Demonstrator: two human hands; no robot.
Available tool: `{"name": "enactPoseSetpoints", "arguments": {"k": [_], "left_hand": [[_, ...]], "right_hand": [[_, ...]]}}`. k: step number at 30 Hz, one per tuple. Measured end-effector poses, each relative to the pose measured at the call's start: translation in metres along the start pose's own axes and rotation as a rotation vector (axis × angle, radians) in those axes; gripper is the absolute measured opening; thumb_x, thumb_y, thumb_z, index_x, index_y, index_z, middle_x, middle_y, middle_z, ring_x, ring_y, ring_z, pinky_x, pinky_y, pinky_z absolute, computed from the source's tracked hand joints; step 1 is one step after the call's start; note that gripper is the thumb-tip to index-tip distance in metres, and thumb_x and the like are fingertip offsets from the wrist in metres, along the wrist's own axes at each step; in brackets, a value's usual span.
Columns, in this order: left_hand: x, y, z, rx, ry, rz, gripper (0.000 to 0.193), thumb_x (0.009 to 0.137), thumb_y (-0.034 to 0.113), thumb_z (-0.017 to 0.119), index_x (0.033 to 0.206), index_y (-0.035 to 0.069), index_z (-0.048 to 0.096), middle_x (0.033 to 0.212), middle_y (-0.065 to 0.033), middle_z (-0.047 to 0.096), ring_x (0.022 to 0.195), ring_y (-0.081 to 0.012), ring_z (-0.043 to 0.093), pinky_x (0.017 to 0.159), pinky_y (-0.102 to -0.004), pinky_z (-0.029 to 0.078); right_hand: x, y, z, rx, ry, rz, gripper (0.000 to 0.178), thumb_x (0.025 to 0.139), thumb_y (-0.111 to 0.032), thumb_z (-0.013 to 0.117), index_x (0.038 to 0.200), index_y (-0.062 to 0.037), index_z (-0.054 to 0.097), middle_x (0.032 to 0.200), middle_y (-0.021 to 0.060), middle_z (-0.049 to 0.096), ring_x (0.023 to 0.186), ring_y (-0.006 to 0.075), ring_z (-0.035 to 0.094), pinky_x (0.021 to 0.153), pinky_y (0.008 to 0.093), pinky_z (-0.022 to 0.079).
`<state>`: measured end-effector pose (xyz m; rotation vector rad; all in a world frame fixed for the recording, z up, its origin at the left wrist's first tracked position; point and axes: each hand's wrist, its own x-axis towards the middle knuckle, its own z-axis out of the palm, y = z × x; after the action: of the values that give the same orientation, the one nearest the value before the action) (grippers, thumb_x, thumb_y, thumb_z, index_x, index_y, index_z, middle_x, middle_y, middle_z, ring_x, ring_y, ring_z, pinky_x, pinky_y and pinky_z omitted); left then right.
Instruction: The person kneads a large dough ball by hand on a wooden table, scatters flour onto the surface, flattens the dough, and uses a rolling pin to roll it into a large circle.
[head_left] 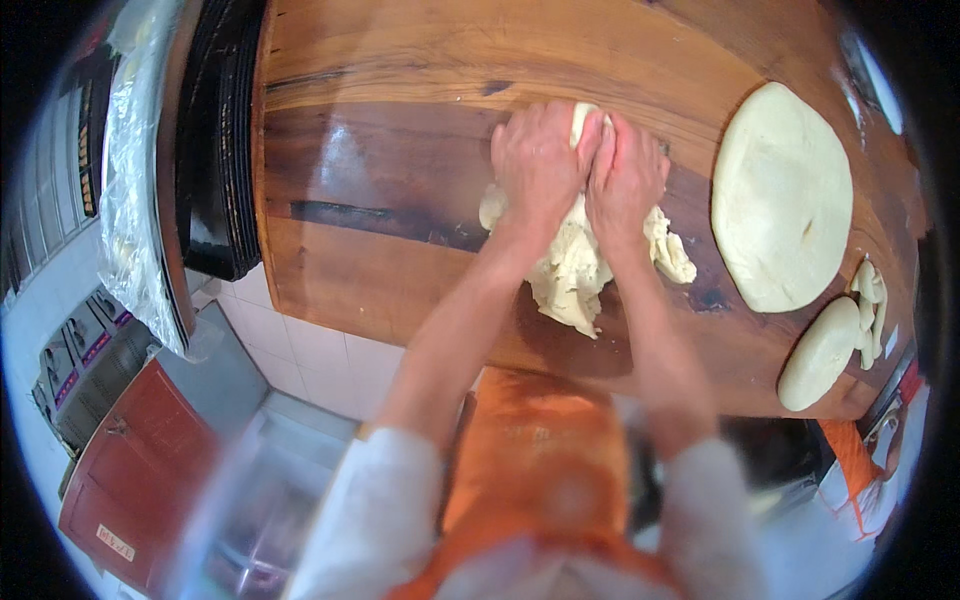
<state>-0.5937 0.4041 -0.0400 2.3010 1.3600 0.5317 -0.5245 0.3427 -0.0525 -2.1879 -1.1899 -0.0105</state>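
Observation:
A rough, torn lump of pale dough (570, 275) lies under both my hands near the middle of the wooden table. My left hand (535, 165) bears down on its left part, fingers curled over the far side. Close beside it, thumbs almost meeting, my right hand (625, 180) grips the right part. A bit of dough pokes up between the two hands, and ragged pieces spread out toward me and to the right. My palms and fingers hide most of the lump's far side.
The wooden table (400, 150) has a flat, smooth dough slab (785, 200) on its right, with a smaller dough round (820, 352) and narrow dough strips (870, 310) nearer me. Black trays (215, 140) and clear plastic sheeting (135, 190) stand left. Another person's orange apron (850, 460) shows at lower right.

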Motion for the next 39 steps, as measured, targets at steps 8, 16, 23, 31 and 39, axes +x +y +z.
{"name": "enactPoseSetpoints", "arguments": {"k": [8,16,23,31,39], "left_hand": [[-0.086,-0.003,-0.049,-0.269,-0.067,0.235,0.039,0.085,0.036,0.051,0.11,0.008,0.058,0.115,-0.0154,0.054,0.112,-0.0331,0.046,0.094,-0.0506,0.029],[-0.143,-0.045,-0.072,-0.336,0.049,0.157,0.038,0.084,0.022,0.044,0.117,0.006,0.053,0.127,-0.0161,0.046,0.127,-0.0338,0.033,0.106,-0.0564,0.011],[-0.091,-0.014,-0.042,-0.818,-0.198,-0.082,0.037,0.089,0.026,0.043,0.116,0.002,0.055,0.132,-0.0158,0.043,0.126,-0.0342,0.035,0.105,-0.0401,0.026],[-0.214,-0.038,-0.078,-0.524,0.039,0.231,0.049,0.086,0.042,0.048,0.121,0.007,0.054,0.134,-0.0185,0.04,0.125,-0.0419,0.034,0.102,-0.0485,0.028],[-0.187,-0.047,-0.039,-0.225,0.046,0.136,0.039,0.087,0.037,0.044,0.115,0.01,0.052,0.131,-0.0186,0.041,0.125,-0.0403,0.031,0.103,-0.057,0.015]], "right_hand": [[-0.046,0.006,-0.069,0.501,-0.18,-0.098,0.022,0.088,-0.013,0.041,0.103,-0.0044,0.055,0.108,0.0144,0.056,0.107,0.0311,0.05,0.095,0.0431,0.035],[-0.091,0.069,-0.125,0.402,-0.129,0.017,0.023,0.088,-0.005,0.043,0.106,0.0015,0.056,0.11,0.0141,0.058,0.105,0.0294,0.054,0.097,0.0388,0.037],[-0.037,0.024,-0.062,0.92,-0.317,0.316,0.037,0.095,-0.021,0.035,0.106,0.0005,0.062,0.121,0.0139,0.055,0.112,0.0251,0.051,0.097,0.032,0.036],[-0.175,-0.008,-0.096,0.465,-0.198,-0.292,0.042,0.089,-0.033,0.041,0.119,-0.0062,0.054,0.13,0.023,0.042,0.12,0.0408,0.041,0.1,0.0493,0.033],[-0.161,-0.017,-0.047,0.262,-0.156,-0.16,0.035,0.09,-0.029,0.039,0.115,-0.0097,0.053,0.131,0.0182,0.039,0.124,0.0393,0.035,0.103,0.0627,0.012]]}}
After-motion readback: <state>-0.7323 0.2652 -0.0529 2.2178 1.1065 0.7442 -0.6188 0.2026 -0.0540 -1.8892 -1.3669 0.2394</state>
